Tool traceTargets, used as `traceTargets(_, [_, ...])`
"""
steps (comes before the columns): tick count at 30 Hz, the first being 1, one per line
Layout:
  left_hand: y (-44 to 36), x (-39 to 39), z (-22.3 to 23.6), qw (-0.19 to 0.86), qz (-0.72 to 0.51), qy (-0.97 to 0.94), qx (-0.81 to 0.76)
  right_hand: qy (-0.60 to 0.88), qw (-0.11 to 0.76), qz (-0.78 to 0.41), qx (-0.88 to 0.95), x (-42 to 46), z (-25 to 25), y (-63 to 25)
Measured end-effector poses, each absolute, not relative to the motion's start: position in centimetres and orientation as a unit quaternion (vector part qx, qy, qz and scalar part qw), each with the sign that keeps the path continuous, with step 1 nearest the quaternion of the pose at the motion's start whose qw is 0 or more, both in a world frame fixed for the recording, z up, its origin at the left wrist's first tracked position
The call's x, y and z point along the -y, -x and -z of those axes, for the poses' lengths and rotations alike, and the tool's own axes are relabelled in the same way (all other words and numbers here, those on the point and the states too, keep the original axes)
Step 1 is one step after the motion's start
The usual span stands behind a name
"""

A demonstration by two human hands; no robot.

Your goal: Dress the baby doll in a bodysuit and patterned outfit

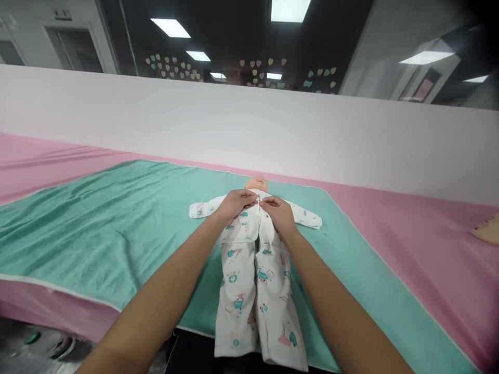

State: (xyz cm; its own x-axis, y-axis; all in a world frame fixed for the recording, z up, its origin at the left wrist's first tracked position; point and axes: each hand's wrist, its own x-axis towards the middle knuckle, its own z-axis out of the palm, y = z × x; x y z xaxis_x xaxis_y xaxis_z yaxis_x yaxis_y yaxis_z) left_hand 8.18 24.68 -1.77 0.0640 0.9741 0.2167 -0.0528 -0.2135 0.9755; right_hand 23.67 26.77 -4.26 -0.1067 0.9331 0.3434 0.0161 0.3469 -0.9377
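A baby doll [256, 183] lies on its back on a green blanket [117, 228], its head away from me. It wears a white printed top [244, 232] with both sleeves spread out to the sides, and matching printed pants [236, 291] whose legs point toward me. At the upper chest, my left hand [238, 202] pinches one front edge of the top. Opposite it, my right hand [279, 212] pinches the other front edge, the fingertips of both hands nearly meeting. Below my hands the top's front edges hang apart. Small fasteners between my fingers are mostly hidden.
A pink sheet [401, 223] lies under the blanket. Behind it rises a white low wall [249, 124], with dark glass and heart stickers above. At the right edge is a yellowish object [487, 229]. Below the left table edge sits a green-capped clear container [37, 340].
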Motion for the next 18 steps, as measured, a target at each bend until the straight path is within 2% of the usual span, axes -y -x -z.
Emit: traceTargets(18, [-8.5,-24.5,1.7,0.346,-0.505,-0.634,-0.472,0.362,0.544,-0.356,0.668,-25.9,4.2,-24.0])
